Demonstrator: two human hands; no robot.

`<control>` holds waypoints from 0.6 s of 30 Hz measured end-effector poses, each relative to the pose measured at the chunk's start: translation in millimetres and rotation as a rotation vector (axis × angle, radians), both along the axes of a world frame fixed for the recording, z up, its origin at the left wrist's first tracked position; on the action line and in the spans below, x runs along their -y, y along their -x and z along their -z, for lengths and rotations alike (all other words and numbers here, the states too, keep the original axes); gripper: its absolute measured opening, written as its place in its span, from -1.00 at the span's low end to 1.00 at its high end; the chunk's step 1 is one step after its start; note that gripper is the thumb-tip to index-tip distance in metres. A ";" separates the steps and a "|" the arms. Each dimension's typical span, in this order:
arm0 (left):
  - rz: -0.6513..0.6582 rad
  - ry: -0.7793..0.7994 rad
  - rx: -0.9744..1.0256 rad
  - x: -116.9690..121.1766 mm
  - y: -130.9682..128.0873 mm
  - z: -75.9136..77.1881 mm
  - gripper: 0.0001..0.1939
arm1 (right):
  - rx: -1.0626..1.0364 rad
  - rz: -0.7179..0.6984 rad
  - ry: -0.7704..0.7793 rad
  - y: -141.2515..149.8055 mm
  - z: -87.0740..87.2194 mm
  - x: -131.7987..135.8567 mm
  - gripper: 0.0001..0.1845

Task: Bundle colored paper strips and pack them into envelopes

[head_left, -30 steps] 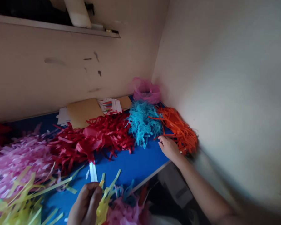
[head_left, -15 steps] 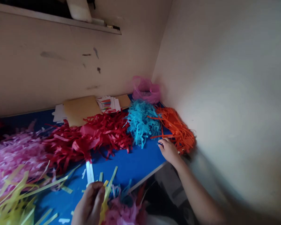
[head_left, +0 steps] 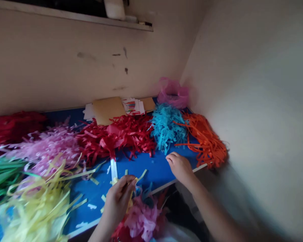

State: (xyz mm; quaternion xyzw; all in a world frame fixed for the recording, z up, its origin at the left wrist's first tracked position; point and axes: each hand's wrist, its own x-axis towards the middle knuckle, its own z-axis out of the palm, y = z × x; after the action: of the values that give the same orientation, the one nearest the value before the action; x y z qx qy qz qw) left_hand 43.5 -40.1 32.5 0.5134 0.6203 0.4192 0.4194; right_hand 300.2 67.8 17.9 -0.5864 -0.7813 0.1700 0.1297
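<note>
My left hand [head_left: 120, 198] is closed in a pinch on yellow paper strips [head_left: 138, 177] near the front edge of the blue table [head_left: 151, 169]. A mixed bundle of pink, blue and red strips [head_left: 141, 218] hangs just below that hand. My right hand [head_left: 180, 166] rests on the table with its fingers curled downward, a short way in front of the light blue strip pile [head_left: 166, 127] and left of the orange strip pile [head_left: 207, 141]. Whether it holds a strip is hidden.
Piles of red strips [head_left: 121, 136], pink strips [head_left: 47, 148], yellow strips [head_left: 37, 208] and green strips [head_left: 2, 171] cover the table's left. Brown card [head_left: 107, 109], printed papers [head_left: 133, 106] and a pink plastic bag [head_left: 173, 94] lie by the back wall. A wall stands close on the right.
My right hand has drawn back from the orange pile toward the table's front edge. The view has turned left, bringing the green and more yellow strips into sight.
</note>
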 end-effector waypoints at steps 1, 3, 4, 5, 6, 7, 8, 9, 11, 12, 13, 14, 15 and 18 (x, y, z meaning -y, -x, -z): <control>-0.010 0.036 0.038 -2.4 -1.4 2.7 -0.68 | -0.023 -0.012 0.003 8.9 2.5 2.5 -0.78; -0.061 0.097 0.111 -7.6 -4.1 11.0 -0.66 | -0.072 -0.030 0.006 23.2 7.5 6.3 -0.78; -0.090 0.121 0.142 -9.8 -5.3 15.4 -0.64 | -0.100 -0.042 0.007 28.8 9.3 7.9 -0.78; -0.115 0.139 0.166 -11.2 -6.4 19.3 -0.62 | -0.128 -0.060 0.007 33.8 10.4 9.4 -0.79; -0.131 0.152 0.181 -11.6 -7.2 22.0 -0.61 | -0.155 -0.085 0.009 39.1 10.5 10.8 -0.79; -0.133 0.159 0.190 -10.9 -7.8 23.4 -0.60 | -0.180 -0.116 0.011 45.3 9.8 12.0 -0.80; -0.128 0.163 0.194 -8.9 -7.8 23.3 -0.60 | -0.203 -0.152 0.015 52.7 8.5 13.0 -0.79; -0.118 0.169 0.199 -5.7 -7.2 21.8 -0.61 | -0.224 -0.195 0.020 61.7 6.7 13.5 -0.78; -0.063 0.179 0.215 3.9 -2.9 15.5 -0.63 | -0.256 -0.300 0.035 83.2 3.0 12.7 -0.75; -0.026 0.178 0.223 9.7 1.2 11.8 -0.64 | -0.266 -0.355 0.045 94.8 1.5 11.6 -0.74; 0.006 0.172 0.230 15.9 6.9 8.3 -0.65 | -0.272 -0.407 0.055 106.2 0.6 10.2 -0.74; 0.020 0.161 0.239 22.2 14.1 5.5 -0.66 | -0.275 -0.452 0.064 116.7 0.2 8.7 -0.74; 0.007 0.148 0.249 28.4 22.7 3.7 -0.67 | -0.275 -0.485 0.071 125.8 0.5 7.4 -0.75; -0.216 0.077 0.300 45.0 52.8 4.6 -0.69 | -0.265 -0.531 0.086 143.4 3.9 5.6 -0.76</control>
State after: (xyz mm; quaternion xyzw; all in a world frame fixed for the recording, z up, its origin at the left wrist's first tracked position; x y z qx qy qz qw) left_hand -9.3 -85.0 27.9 0.3589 0.6180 0.5096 0.4791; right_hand 156.8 62.2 13.9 -0.3393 -0.8756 0.3062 0.1566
